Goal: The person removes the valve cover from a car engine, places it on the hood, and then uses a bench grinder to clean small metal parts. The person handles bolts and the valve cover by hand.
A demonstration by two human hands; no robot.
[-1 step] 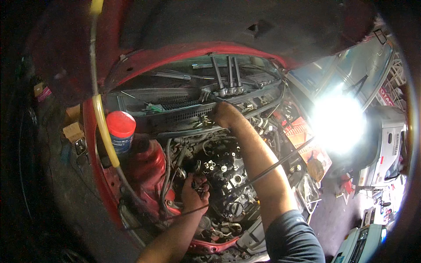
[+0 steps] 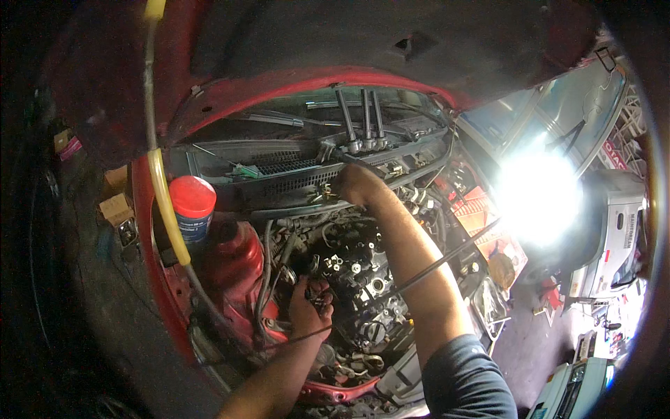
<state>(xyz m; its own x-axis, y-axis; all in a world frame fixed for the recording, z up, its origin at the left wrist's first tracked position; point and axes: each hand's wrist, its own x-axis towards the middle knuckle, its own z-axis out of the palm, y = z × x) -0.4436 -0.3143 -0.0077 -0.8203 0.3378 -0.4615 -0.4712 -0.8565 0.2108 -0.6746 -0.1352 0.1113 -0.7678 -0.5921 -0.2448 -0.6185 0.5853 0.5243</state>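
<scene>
Low in the engine bay, my left hand (image 2: pixel 308 314) is closed on small dark metal parts (image 2: pixel 321 297), beside the exposed engine top (image 2: pixel 363 279). My right hand (image 2: pixel 359 183) reaches up to the black cowl panel (image 2: pixel 251 192), fingers curled and partly hidden; what they hold, if anything, I cannot make out. Brass-coloured fittings (image 2: pixel 325 192) lie just left of it. Behind it, three upright metal tubular pieces (image 2: pixel 365 119) stand on the cowl.
A red-lidded tub (image 2: pixel 193 199) sits at the left. A yellow-sleeved hose (image 2: pixel 167 209) hangs down that side, and the raised hood (image 2: pixel 321 42) spans the top. A dark rod (image 2: pixel 447 262) crosses the bay. At right are a bright lamp (image 2: pixel 537 195) and another vehicle (image 2: pixel 611 248).
</scene>
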